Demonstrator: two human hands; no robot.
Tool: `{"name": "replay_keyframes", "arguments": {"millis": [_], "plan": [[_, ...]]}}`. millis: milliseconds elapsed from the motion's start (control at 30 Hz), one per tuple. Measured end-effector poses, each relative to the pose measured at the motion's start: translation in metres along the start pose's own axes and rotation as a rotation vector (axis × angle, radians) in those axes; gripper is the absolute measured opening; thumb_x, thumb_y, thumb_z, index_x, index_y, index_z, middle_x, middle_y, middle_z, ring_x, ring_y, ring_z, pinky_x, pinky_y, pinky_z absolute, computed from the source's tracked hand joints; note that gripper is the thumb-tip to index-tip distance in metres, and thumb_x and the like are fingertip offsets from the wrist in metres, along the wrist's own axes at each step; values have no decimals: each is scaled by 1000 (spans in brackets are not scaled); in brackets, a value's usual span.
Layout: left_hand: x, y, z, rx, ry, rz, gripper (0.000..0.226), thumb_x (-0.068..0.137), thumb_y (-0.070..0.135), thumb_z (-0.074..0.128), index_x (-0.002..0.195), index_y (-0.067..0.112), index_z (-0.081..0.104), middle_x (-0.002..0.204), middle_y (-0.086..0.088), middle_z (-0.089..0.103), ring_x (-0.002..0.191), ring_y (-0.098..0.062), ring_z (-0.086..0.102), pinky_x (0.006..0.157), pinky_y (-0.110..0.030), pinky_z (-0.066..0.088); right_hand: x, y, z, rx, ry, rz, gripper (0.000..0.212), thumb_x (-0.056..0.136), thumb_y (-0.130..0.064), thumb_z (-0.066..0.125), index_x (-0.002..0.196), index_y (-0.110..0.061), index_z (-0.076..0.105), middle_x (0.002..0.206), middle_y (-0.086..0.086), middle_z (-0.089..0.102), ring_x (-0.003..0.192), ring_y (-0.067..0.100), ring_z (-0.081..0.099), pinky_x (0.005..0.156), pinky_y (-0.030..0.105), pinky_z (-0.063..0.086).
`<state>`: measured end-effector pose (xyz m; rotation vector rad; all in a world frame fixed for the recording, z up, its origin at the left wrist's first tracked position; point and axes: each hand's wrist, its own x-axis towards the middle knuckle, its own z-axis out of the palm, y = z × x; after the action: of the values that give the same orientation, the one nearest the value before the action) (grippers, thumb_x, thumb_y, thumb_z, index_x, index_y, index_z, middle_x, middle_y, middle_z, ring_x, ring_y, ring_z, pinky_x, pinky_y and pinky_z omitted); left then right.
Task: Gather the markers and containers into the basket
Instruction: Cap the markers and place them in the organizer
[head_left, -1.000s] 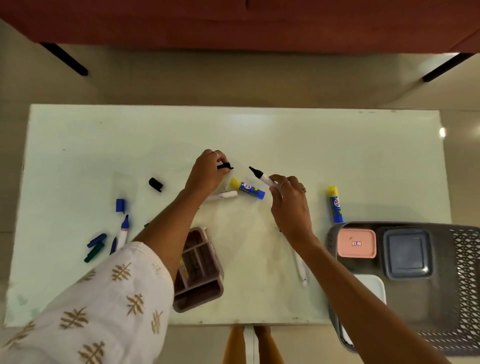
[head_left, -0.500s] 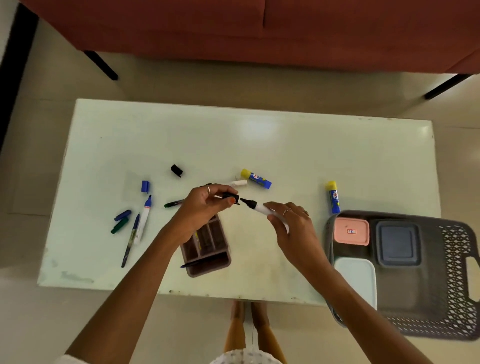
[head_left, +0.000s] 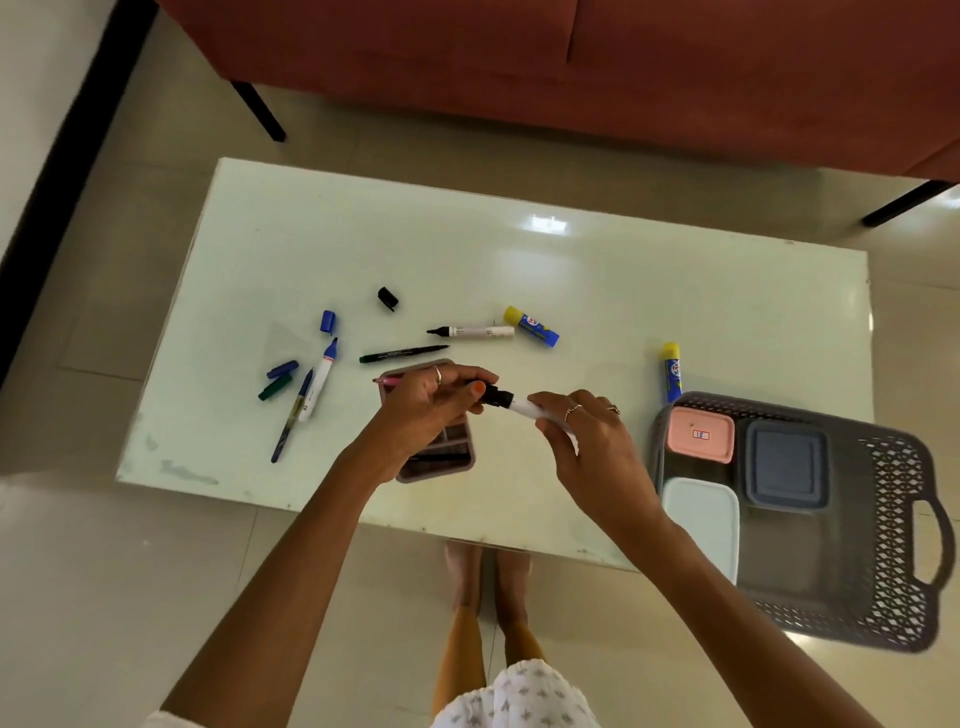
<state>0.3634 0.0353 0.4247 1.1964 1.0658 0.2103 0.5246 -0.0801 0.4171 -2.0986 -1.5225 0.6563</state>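
My right hand (head_left: 589, 447) grips the white barrel of a black marker (head_left: 522, 409) above the table's front half. My left hand (head_left: 434, 400) pinches the marker's black cap (head_left: 493, 397), which sits on the tip. Under my left hand lies a brown divided organizer tray (head_left: 436, 460). The grey basket (head_left: 893, 519) hangs over the table's right front corner and holds a pink box (head_left: 701, 434), a blue-grey box (head_left: 784, 465) and a white box (head_left: 701, 519). Loose markers lie on the table: an uncapped black one (head_left: 470, 331), a thin dark one (head_left: 402, 354), a blue one (head_left: 319, 382).
Two glue sticks (head_left: 532, 326) (head_left: 671, 371) lie on the pale green table (head_left: 623, 291). Loose caps: black (head_left: 387, 299), blue (head_left: 328, 321), blue (head_left: 282, 369) and green (head_left: 275, 387). A thin blue pen (head_left: 292, 418) lies at the left. A red sofa (head_left: 571, 62) stands behind the table.
The cap in my left hand has met the marker tip held by my right hand. Both hands have drawn back toward the table's front edge, and the view has shifted left.
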Motion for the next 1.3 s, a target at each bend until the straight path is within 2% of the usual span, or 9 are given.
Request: {"name": "replay_keyframes", "arguments": {"millis": [133, 233, 500, 633, 733, 833, 900, 1167, 1300], "plan": [[-12, 1, 13, -44, 97, -25, 25, 100, 22, 41, 98, 21, 66, 81, 3, 63, 74, -9, 58, 87, -37, 49, -6, -12, 0, -43, -95, -43, 28, 95, -24, 53, 121, -17, 60, 98, 1, 64, 82, 17, 60, 66, 22, 42], [-14, -1, 24, -77, 193, -38, 32, 103, 24, 33, 95, 16, 62, 82, 1, 61, 75, -9, 56, 82, -35, 43, -7, -23, 3, -51, -118, -38, 29, 97, -29, 48, 122, -17, 56, 106, 2, 64, 85, 21, 62, 65, 30, 49], [-12, 1, 48, -451, 517, -102, 34, 101, 19, 34, 74, 17, 54, 71, 1, 58, 70, -12, 56, 74, -32, 48, -10, -48, 22, -10, -28, -41, 35, 99, -35, 41, 131, -26, 51, 101, 4, 69, 85, 24, 66, 67, 39, 55], [-12, 0, 50, -475, 610, -130, 31, 99, 21, 37, 72, 20, 53, 66, 4, 62, 73, -16, 58, 83, -39, 48, -11, -57, 32, -15, -22, 20, 31, 100, -35, 40, 121, -20, 57, 94, 2, 69, 81, 23, 66, 65, 35, 54], [-15, -1, 50, -509, 604, -131, 32, 100, 21, 36, 72, 20, 51, 73, -3, 65, 82, -27, 62, 89, -44, 50, -15, -65, 33, 48, -9, 54, 31, 100, -31, 41, 120, -18, 59, 91, 5, 70, 78, 24, 65, 61, 31, 48], [-23, 1, 48, -555, 572, -111, 32, 101, 18, 33, 74, 18, 49, 52, 5, 67, 62, -14, 66, 73, -30, 53, -21, -72, 33, 104, 21, 64, 26, 99, -24, 46, 117, -14, 62, 87, 8, 70, 75, 26, 65, 58, 27, 40], [-27, 3, 48, -556, 576, -112, 32, 101, 17, 32, 74, 17, 49, 48, 7, 66, 56, -8, 66, 65, -25, 52, -23, -77, 31, 150, 13, 97, 26, 98, -24, 46, 114, -11, 63, 88, 9, 70, 75, 27, 66, 59, 28, 44], [-21, 24, 39, -503, 506, -51, 29, 101, 16, 30, 78, 12, 48, 46, 4, 62, 60, -18, 64, 52, -20, 52, -13, -95, 27, 341, 40, 253, 25, 97, -21, 46, 116, -10, 58, 87, 9, 70, 73, 25, 67, 66, 41, 57], [-20, 27, 32, -467, 396, -21, 32, 103, 21, 30, 81, 13, 52, 70, -8, 65, 54, -10, 63, 51, -20, 52, -16, -94, 32, 390, -21, 329, 25, 99, -22, 40, 116, -10, 52, 87, 8, 68, 72, 23, 64, 62, 39, 53]]}}
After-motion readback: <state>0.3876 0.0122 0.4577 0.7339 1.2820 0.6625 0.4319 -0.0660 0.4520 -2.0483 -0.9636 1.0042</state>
